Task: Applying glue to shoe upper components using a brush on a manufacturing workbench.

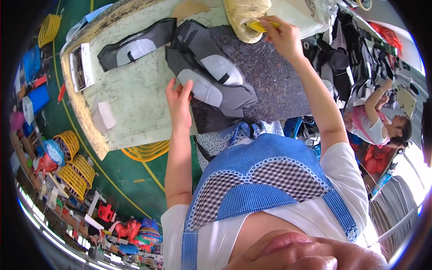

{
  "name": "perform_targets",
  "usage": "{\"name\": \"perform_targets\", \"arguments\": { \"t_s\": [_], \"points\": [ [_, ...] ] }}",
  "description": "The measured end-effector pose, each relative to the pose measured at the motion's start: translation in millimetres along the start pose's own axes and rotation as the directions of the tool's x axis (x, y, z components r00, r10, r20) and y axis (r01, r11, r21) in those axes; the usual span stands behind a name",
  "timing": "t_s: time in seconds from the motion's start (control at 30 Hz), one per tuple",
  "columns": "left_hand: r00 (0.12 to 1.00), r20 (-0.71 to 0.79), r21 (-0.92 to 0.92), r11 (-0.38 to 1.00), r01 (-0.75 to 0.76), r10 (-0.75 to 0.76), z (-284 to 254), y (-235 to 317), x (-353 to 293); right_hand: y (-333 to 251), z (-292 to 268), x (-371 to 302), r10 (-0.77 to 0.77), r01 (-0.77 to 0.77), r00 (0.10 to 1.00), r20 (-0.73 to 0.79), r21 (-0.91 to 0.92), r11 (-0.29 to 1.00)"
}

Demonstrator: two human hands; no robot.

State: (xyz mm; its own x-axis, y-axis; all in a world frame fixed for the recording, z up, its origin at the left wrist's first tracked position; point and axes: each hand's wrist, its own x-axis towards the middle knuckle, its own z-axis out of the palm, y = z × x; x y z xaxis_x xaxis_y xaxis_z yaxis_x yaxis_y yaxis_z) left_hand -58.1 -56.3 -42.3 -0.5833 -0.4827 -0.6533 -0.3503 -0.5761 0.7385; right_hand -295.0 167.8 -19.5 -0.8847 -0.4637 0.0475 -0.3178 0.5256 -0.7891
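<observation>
Two dark grey fabric pieces with light grey panels lie overlapping at the middle of the worktable. My left hand is at their near left edge, fingers apart, with the fingertips touching the closer piece. A third such grey piece lies farther left on the table. At the far right my right hand pinches a slim yellow object, its kind partly hidden by the fingers. That object is at the open end of a cream-coloured roll.
A dark board covers the right part of the pale worktable. A small white box and a paper scrap are at the left. Black pieces hang at the right, near another person. Yellow baskets stand on the floor.
</observation>
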Motion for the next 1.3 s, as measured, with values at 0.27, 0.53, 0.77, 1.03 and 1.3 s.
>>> {"name": "perform_targets", "arguments": {
  "t_s": [0.27, 0.53, 0.77, 1.03, 1.3],
  "points": [
    [0.98, 0.036, 0.004, 0.981, -0.194, 0.194, -11, -13, -6, 50, -42, -13, 0.429, -0.535, 0.845, 0.32, 0.475, 0.699],
    [0.949, 0.111, 0.032, 0.953, -0.302, 0.296, -5, -14, 8, -59, 24, 13, 0.102, -0.387, 0.823, 0.559, 0.42, 0.821],
    [0.914, 0.152, -0.072, 0.927, -0.369, 0.376, -8, -28, 11, -112, 126, 68, -0.024, 0.073, 0.916, 0.401, -0.107, 0.992],
    [0.943, 0.151, -0.191, 0.945, -0.267, 0.297, -18, -34, 20, -98, 68, -15, -0.092, 0.014, 0.844, 0.528, 0.15, 0.989],
    [0.833, 0.262, 0.025, 0.86, -0.51, 0.487, -6, 7, -14, -51, -23, -63, 0.218, -0.315, 0.941, 0.26, 0.431, 0.845]
  ]
}}
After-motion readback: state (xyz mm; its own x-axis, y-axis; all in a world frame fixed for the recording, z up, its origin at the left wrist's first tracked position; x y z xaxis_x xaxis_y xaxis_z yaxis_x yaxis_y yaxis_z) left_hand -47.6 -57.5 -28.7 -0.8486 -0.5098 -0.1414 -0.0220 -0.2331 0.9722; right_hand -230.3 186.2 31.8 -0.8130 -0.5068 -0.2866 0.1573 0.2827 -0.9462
